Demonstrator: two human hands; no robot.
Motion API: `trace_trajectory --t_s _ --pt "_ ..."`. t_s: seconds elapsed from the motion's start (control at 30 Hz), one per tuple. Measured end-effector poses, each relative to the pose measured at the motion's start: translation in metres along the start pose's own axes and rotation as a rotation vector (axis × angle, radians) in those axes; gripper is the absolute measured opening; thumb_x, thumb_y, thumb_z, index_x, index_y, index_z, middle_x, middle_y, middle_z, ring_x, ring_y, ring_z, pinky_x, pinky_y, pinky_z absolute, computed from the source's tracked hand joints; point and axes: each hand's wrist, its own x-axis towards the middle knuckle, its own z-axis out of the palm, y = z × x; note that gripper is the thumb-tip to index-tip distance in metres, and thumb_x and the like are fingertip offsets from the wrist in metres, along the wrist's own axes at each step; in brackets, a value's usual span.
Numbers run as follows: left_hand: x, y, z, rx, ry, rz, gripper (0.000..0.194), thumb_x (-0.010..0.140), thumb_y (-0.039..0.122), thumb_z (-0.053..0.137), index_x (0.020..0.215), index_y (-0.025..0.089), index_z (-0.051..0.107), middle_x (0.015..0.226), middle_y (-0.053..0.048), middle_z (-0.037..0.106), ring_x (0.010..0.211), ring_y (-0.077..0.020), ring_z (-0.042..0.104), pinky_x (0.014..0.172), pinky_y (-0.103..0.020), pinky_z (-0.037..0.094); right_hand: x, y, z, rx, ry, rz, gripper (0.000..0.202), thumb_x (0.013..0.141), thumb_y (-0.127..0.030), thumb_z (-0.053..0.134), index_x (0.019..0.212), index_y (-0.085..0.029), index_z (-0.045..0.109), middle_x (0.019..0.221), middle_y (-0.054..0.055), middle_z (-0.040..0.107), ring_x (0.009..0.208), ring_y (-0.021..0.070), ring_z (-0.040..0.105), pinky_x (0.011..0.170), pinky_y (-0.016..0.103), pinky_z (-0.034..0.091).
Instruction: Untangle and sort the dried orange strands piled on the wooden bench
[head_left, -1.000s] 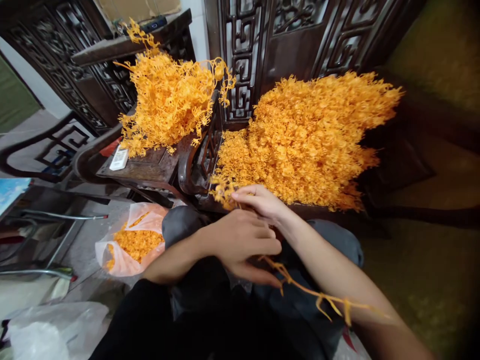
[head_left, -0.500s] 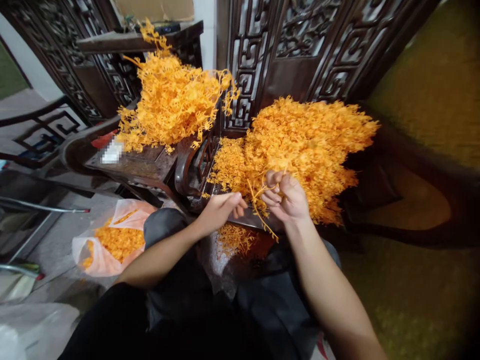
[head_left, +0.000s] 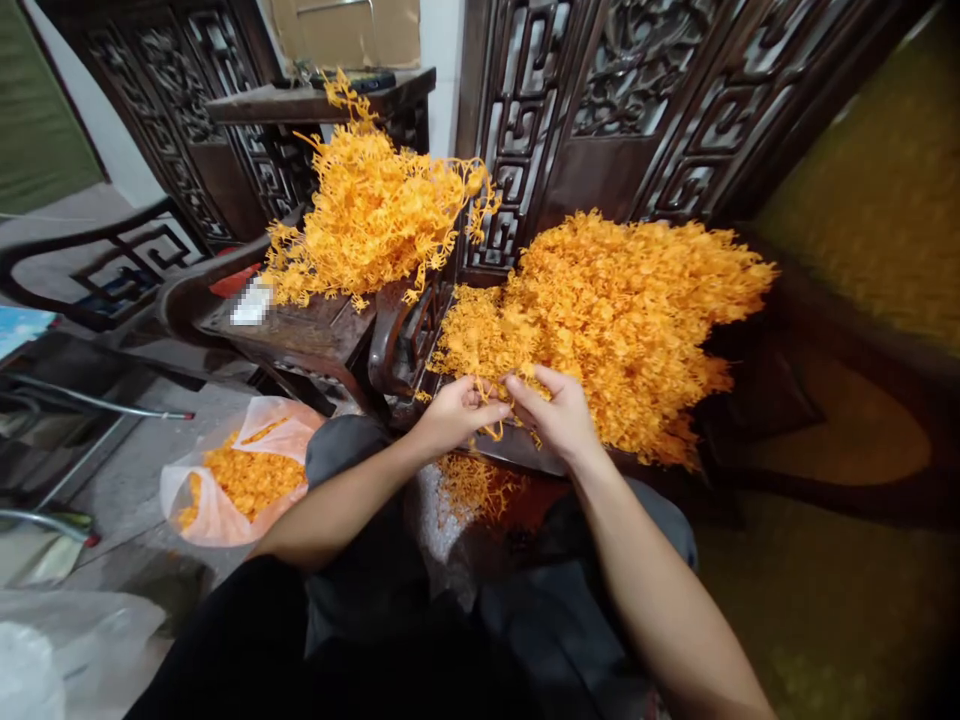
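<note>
Close together over the front edge of a dark wooden chair, my two hands work on one thin orange plastic sprig (head_left: 491, 431). My left hand (head_left: 459, 412) is closed on it, thumb against fingers. Opposite, my right hand (head_left: 553, 408) pinches the sprig too, partly hiding it. Just behind them a big heap of orange sprigs (head_left: 637, 320) covers the chair seat. A lower, finer orange pile (head_left: 480, 325) lies at the heap's left side.
Another bunch of orange sprigs (head_left: 382, 215) rests on a chair at the left. A pinkish plastic bag (head_left: 281, 440) holding orange pieces sits on the floor. More orange bits (head_left: 472, 485) lie below the seat edge. Carved dark wood panels (head_left: 615, 160) stand behind.
My right hand has moved left and down to meet my left hand, which has closed on the sprig. The view has shifted, so the surroundings appear further right.
</note>
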Motion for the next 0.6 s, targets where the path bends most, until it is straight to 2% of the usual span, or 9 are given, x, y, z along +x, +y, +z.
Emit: trace_trajectory --t_s 0.1,0.2,0.27,0.3,0.37,0.43,0.47,0.53,0.6 --pt "-0.002 0.001 0.001 0.083 -0.021 0.004 0.042 0.077 0.042 0.084 0.1 0.015 0.062 0.079 -0.004 0.075 0.062 -0.0112 0.061 0.058 -0.023 0.043 0.001 0.002 0.006 -0.269 0.094 -0.122 0.037 0.089 -0.054 0.073 0.084 -0.018 0.07 0.077 0.002 0.067 0.073 0.0169 0.06 0.069 0.03 0.049" --pt "-0.004 -0.001 0.0 0.202 0.029 0.064 0.033 0.085 0.045 0.076 0.09 0.015 0.064 0.073 -0.003 0.073 0.055 -0.0095 0.056 0.055 -0.023 0.041 0.001 0.006 0.013 -0.372 0.258 -0.212 0.039 0.086 -0.055 0.075 0.098 -0.018 0.072 0.092 0.006 0.073 0.086 0.0215 0.066 0.082 0.036 0.053" --pt "-0.005 -0.002 -0.001 0.273 0.07 0.107 0.033 0.089 0.047 0.07 0.084 0.015 0.065 0.068 -0.002 0.071 0.053 -0.0087 0.053 0.054 -0.023 0.041 0.004 0.008 0.013 -0.401 0.389 -0.263 0.038 0.089 -0.055 0.071 0.1 -0.018 0.071 0.094 0.007 0.073 0.087 0.0215 0.066 0.084 0.037 0.053" --pt "-0.006 -0.002 -0.002 0.287 0.074 0.117 0.034 0.09 0.047 0.069 0.082 0.015 0.065 0.066 -0.002 0.07 0.052 -0.0087 0.053 0.054 -0.023 0.04 0.006 0.01 0.01 -0.396 0.447 -0.277 0.037 0.091 -0.055 0.069 0.094 -0.018 0.07 0.088 0.006 0.071 0.083 0.0202 0.065 0.081 0.035 0.053" --pt "-0.008 -0.001 -0.003 0.262 0.036 0.095 0.035 0.088 0.049 0.071 0.081 0.015 0.065 0.061 -0.001 0.068 0.049 -0.0086 0.052 0.051 -0.022 0.038 0.013 0.012 -0.002 -0.263 0.556 -0.261 0.04 0.094 -0.058 0.064 0.08 -0.02 0.062 0.069 0.0 0.06 0.065 0.0151 0.057 0.063 0.029 0.05" --pt "-0.01 0.002 -0.004 0.194 -0.001 0.057 0.037 0.085 0.051 0.074 0.081 0.015 0.065 0.059 0.0 0.067 0.046 -0.0078 0.049 0.049 -0.022 0.036 0.022 0.013 -0.021 0.021 0.643 -0.185 0.048 0.089 -0.063 0.068 0.073 -0.023 0.05 0.057 -0.007 0.043 0.047 0.0096 0.041 0.044 0.023 0.036" --pt "-0.011 0.004 -0.005 0.163 -0.003 0.049 0.038 0.084 0.052 0.076 0.082 0.015 0.065 0.059 0.0 0.067 0.044 -0.0072 0.047 0.048 -0.022 0.035 0.026 0.014 -0.03 0.163 0.659 -0.137 0.051 0.084 -0.065 0.073 0.072 -0.023 0.046 0.056 -0.009 0.04 0.043 0.0077 0.036 0.04 0.021 0.03" --pt "-0.01 0.005 -0.008 0.125 0.013 0.052 0.041 0.081 0.054 0.078 0.081 0.015 0.065 0.058 0.0 0.067 0.043 -0.0066 0.046 0.047 -0.022 0.034 0.031 0.013 -0.042 0.325 0.63 -0.048 0.055 0.073 -0.064 0.084 0.074 -0.022 0.049 0.061 -0.008 0.047 0.043 0.0057 0.039 0.036 0.018 0.025" --pt "-0.007 0.005 -0.011 0.114 0.043 0.066 0.044 0.08 0.056 0.079 0.079 0.015 0.064 0.058 0.0 0.066 0.043 -0.0068 0.046 0.047 -0.022 0.034 0.03 0.008 -0.041 0.345 0.537 0.015 0.054 0.062 -0.057 0.092 0.083 -0.019 0.061 0.076 -0.001 0.063 0.052 0.0073 0.053 0.037 0.017 0.03"
